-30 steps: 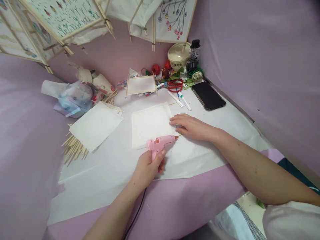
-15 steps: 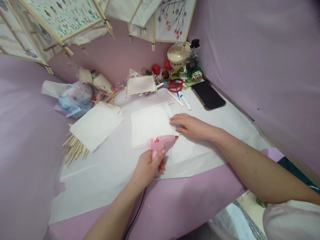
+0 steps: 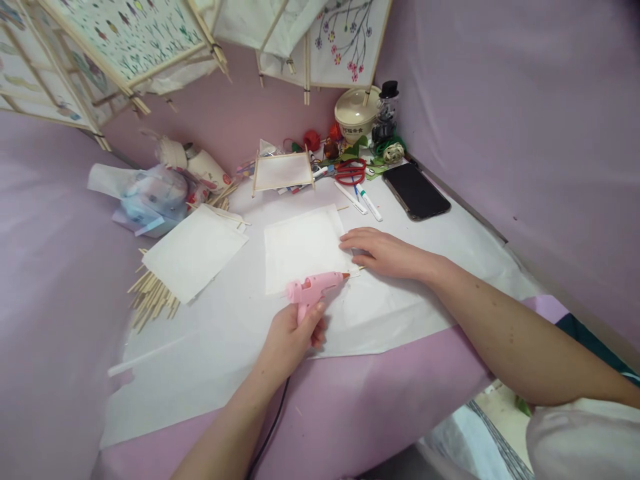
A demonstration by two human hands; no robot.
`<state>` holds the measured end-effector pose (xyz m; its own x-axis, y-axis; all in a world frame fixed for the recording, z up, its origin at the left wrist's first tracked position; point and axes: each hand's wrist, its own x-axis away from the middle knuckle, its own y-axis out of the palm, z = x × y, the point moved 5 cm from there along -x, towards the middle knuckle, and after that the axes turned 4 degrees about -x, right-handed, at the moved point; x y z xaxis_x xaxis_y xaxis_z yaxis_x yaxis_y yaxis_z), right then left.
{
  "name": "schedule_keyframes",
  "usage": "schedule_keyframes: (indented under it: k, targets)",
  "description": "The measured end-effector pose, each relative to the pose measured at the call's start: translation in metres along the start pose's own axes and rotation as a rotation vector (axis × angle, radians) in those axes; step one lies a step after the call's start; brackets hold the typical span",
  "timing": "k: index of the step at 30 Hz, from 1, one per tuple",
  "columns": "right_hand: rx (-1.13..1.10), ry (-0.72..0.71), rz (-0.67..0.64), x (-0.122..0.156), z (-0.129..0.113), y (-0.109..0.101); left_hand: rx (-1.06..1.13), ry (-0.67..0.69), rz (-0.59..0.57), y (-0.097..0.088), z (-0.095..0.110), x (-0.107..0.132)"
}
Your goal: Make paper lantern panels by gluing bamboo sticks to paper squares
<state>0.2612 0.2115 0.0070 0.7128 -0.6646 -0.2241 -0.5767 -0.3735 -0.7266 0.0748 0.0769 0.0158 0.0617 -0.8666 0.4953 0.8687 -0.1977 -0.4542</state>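
My left hand (image 3: 294,333) grips the handle of a pink glue gun (image 3: 314,289), whose orange nozzle points right along the near edge of a white paper square (image 3: 303,245). A black cord runs from the gun down past my forearm. My right hand (image 3: 381,252) lies flat with its fingers stretched out, pressing the right near corner of that paper square. A thin wooden stick shows along the paper's near edge, partly hidden by the gun.
A second white paper square (image 3: 196,251) lies to the left over a pile of wooden sticks (image 3: 150,301). A small framed panel (image 3: 283,171), red scissors (image 3: 351,171), markers (image 3: 369,201), a black phone (image 3: 416,191) and a lidded bowl (image 3: 356,113) stand at the back. Painted lanterns hang above.
My left hand has drawn the glue gun slightly left along the paper's near edge. My right hand has stayed in place.
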Motion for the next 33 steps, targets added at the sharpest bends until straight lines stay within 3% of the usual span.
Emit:
schedule_keyframes:
  k: [18, 33]
  targets:
    - [0.024, 0.014, -0.027, 0.001, 0.000, 0.001, -0.007, -0.004, 0.018, -0.005, -0.005, 0.002]
    - [0.017, 0.046, -0.042, 0.001, -0.001, 0.000, 0.017, -0.032, 0.060, -0.024, -0.020, 0.013]
